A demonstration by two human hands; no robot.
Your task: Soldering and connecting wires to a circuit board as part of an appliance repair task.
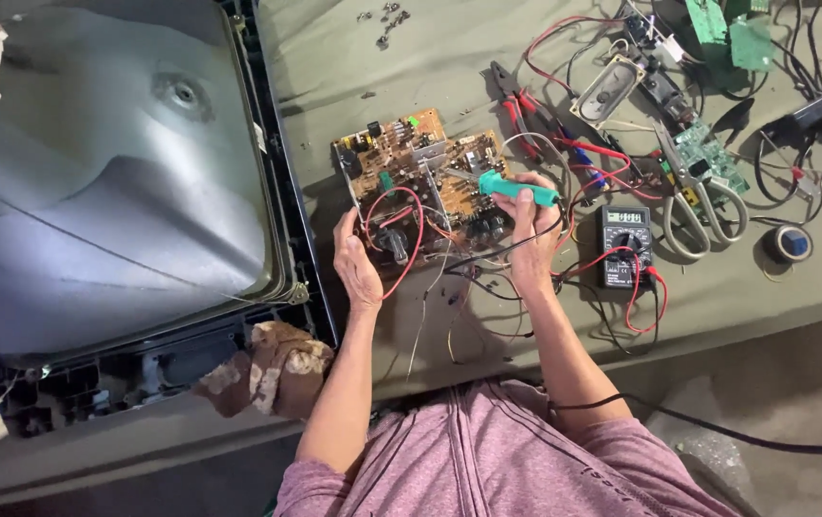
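Observation:
A brown circuit board with several components and red and black wires lies on the olive-covered bench. My left hand rests against the board's near left edge, fingers touching it by a red wire loop. My right hand grips a teal-handled soldering iron, whose tip points left onto the board's middle.
A large grey picture tube in its dark frame fills the left. To the right lie a digital multimeter with red leads, scissors, red-handled pliers, a small speaker, green boards, tape roll. A stained rag sits near the bench edge.

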